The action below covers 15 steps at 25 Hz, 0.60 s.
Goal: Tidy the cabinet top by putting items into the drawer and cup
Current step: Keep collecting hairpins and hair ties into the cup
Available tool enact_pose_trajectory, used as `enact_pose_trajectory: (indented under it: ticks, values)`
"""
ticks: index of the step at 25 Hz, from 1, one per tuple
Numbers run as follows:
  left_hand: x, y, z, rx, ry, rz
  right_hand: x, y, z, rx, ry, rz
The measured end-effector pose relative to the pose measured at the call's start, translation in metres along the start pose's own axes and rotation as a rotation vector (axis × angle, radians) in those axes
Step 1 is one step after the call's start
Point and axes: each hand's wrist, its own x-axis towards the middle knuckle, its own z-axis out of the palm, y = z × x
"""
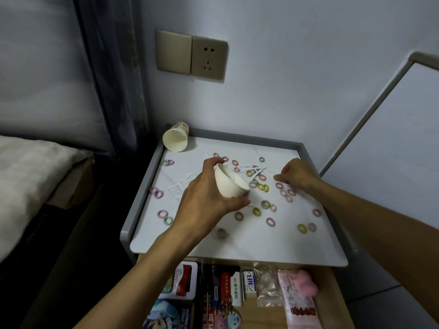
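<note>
Fingers (215, 162) of the left hand (204, 200) are curling round a tilted white cup (231, 184) above the worktop (237, 245). The right hand (297, 174) is hovering at 3 o'clock of the cup, fingers bunching over the hair rings (263, 187); whether they are pinching anything is unclear. Lettering in the open drawer (268, 317) is showing too blurred to read.

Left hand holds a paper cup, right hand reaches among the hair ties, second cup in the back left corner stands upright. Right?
Not quite. In the head view the second cup lies on its side, mouth toward the camera. The left hand does hold a paper cup; the right hand reaches among the hair ties.
</note>
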Motion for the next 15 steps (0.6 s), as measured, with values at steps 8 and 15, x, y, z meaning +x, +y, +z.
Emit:
enact_pose_trajectory:
  ticks: [8,15]
  values:
    - [0.004,-0.002,-0.002,-0.009,-0.001,-0.017,-0.001,-0.017,0.0,-0.229,0.027,0.036]
    - [0.003,-0.001,-0.001,-0.026,-0.002,-0.013,-0.005,-0.009,-0.001,-0.259,0.046,0.03]
